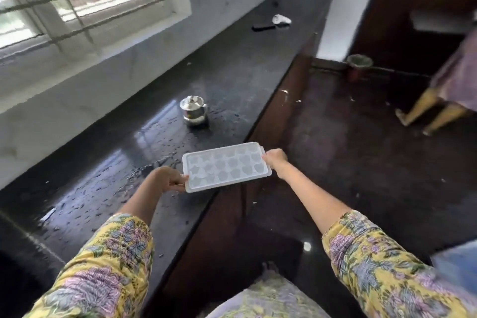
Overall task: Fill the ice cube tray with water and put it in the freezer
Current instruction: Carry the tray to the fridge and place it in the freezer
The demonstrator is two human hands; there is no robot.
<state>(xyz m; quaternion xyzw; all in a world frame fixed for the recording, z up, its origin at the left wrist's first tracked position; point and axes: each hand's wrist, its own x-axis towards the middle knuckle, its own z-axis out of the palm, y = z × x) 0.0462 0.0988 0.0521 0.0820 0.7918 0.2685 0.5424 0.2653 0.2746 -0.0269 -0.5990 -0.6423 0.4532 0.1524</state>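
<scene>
Two hands are on the job as I watch the head view: my left hand has its fingers curled round the near-left short end of the ice cube tray, and my right hand grips the far-right short end by its small tab. Between them the white tray hangs level in the air, above the front edge of the dark countertop, part over the stone and part over the floor side. Its shaped cells look pale and glossy; I cannot tell from here how full they are. Both forearms come out of yellow floral sleeves.

Beyond the tray, the countertop is wet, with drops and a puddle near my left hand. A small steel pot with a lid stands further along it, well apart from the tray. Far down the counter lie a white crumpled object and a dark flat thing beside it. A barred window sits above the counter on the left. On the right, over the dark floor, another person's legs show at the edge.
</scene>
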